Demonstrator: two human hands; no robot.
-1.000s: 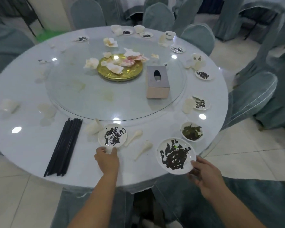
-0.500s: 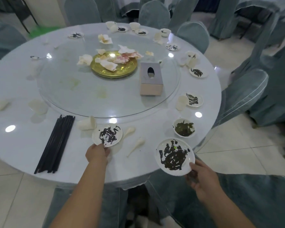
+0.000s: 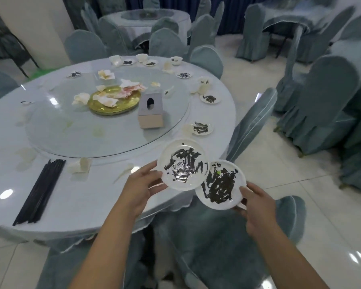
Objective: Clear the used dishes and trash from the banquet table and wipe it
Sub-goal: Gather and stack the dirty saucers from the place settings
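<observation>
Left hand [image 3: 143,187] grips one smeared plate [image 3: 182,164] by its near rim, right hand [image 3: 256,207] grips the second plate [image 3: 221,185], both lifted off the bench's [image 3: 92,197] near-right edge, left plate's rim overlapping the right's, looking ready to stack.

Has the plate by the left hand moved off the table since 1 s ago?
Yes. The left hand has lifted the plate off its spot near the chopsticks, rightward.

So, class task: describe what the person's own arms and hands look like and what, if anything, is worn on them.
Both forearms are bare as far as the picture shows: no sleeves, gloves, watch or bracelet in view. The left hand and right hand show no rings that can be made out.
</observation>
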